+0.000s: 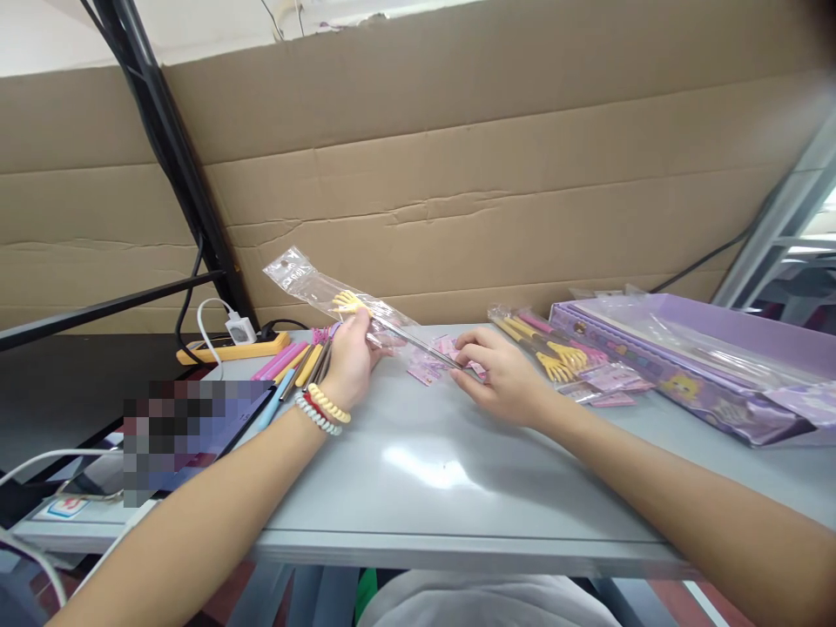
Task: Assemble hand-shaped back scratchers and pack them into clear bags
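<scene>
A back scratcher [349, 302] with a yellow hand-shaped head and a thin metal rod slants across the middle, above the table. Clear plastic bag [297, 270] surrounds its head and stretches to the upper left. My left hand [349, 353] is closed around it just below the yellow head. Fingers of my right hand [500, 374] pinch the lower right end of the rod. Small pink printed cards [424, 373] lie on the table behind my hands. Beside my left wrist are loose pink, yellow, blue and brown handles [306, 366].
Packed yellow and pink back scratchers [555, 357] lie right of my right hand. A purple printed box [685, 383] with clear bags stands at the right. A yellow power strip [235, 347] and a partly blurred tablet-like thing [196, 444] are left. Cardboard [489, 174] rises behind the grey table [457, 505].
</scene>
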A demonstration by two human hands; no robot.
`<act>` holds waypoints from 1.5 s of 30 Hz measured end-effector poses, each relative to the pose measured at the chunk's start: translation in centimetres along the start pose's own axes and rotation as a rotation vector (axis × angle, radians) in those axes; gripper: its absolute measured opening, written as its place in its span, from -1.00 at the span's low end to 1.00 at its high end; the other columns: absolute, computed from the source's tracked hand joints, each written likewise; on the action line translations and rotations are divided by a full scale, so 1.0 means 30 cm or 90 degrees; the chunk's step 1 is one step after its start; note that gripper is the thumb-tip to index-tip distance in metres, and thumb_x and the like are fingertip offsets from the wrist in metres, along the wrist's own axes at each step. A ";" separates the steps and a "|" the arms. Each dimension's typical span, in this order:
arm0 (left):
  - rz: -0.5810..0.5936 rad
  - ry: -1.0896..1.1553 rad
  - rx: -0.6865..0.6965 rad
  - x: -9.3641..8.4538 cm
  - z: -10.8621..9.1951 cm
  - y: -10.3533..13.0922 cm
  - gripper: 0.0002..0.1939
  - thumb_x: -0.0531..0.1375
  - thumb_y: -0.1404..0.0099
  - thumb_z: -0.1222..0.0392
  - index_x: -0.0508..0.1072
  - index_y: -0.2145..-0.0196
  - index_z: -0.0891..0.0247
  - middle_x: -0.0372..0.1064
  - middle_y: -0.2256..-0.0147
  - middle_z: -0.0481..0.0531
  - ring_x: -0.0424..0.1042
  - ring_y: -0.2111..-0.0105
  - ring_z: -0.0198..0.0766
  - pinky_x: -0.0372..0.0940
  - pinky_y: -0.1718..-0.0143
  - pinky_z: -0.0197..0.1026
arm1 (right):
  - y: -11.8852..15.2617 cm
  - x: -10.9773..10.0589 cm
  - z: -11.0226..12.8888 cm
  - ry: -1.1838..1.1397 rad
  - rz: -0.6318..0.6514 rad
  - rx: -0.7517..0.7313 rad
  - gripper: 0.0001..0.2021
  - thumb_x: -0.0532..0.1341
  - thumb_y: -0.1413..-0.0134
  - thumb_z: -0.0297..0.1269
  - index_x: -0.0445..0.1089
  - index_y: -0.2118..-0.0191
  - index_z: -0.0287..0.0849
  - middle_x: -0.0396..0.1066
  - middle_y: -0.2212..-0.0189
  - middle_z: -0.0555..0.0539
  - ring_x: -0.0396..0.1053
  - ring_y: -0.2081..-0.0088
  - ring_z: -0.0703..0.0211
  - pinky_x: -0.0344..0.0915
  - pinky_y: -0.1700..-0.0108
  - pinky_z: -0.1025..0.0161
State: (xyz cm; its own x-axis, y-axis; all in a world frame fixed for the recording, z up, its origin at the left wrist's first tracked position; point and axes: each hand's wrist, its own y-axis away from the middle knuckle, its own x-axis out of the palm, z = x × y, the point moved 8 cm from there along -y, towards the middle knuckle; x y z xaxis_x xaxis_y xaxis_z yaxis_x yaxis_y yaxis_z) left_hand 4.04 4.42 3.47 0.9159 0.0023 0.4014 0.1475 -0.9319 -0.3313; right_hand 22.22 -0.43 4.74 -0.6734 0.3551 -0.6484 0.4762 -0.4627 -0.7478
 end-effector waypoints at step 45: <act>-0.081 -0.182 -0.011 -0.156 -0.052 -0.102 -0.84 0.15 -0.14 0.26 0.21 0.52 0.26 0.13 0.70 -0.20 0.12 0.76 -0.50 0.03 0.74 -0.41 | 0.016 -0.026 -0.215 0.135 0.185 0.249 -0.70 0.05 -0.03 -0.01 0.12 0.52 -0.12 0.23 0.64 0.03 0.18 0.56 0.22 -0.01 0.51 0.30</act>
State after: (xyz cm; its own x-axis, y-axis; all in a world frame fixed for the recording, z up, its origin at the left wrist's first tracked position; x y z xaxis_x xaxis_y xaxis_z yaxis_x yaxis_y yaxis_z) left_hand -1.26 6.69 3.93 0.9586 0.2192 0.1815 0.2639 -0.9234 -0.2786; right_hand 26.62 4.31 3.97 -0.3963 0.3049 -0.8660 0.3522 -0.8206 -0.4501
